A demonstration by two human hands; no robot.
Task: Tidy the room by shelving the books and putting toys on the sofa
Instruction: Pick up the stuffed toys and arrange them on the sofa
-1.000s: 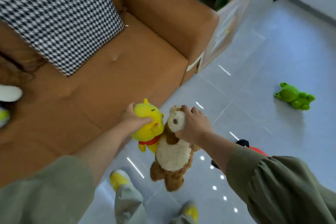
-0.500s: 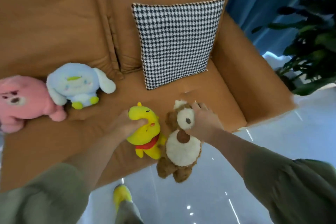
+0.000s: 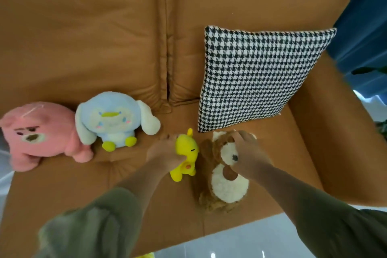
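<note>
Over the seat of the brown sofa [image 3: 62,186] my left hand [image 3: 165,152] grips a small yellow plush toy [image 3: 187,156] by its head. Right beside it my right hand [image 3: 248,153] grips the head of a brown and cream plush dog [image 3: 225,188], whose body lies on the seat cushion. The two toys touch each other in front of the checked pillow. A pink plush bear [image 3: 39,136] and a light blue plush with white ears [image 3: 114,120] sit on the seat to the left.
A black-and-white houndstooth pillow [image 3: 257,81] leans against the sofa back on the right. The sofa's right armrest [image 3: 343,142] rises beside it. A blue curtain [image 3: 364,21] hangs at the far right. Grey floor [image 3: 240,241] shows below the seat edge.
Both hands have carried the yellow toy and the brown dog forward from above the floor onto the sofa seat. My view has swung left, bringing the pink and blue plush toys into sight.
</note>
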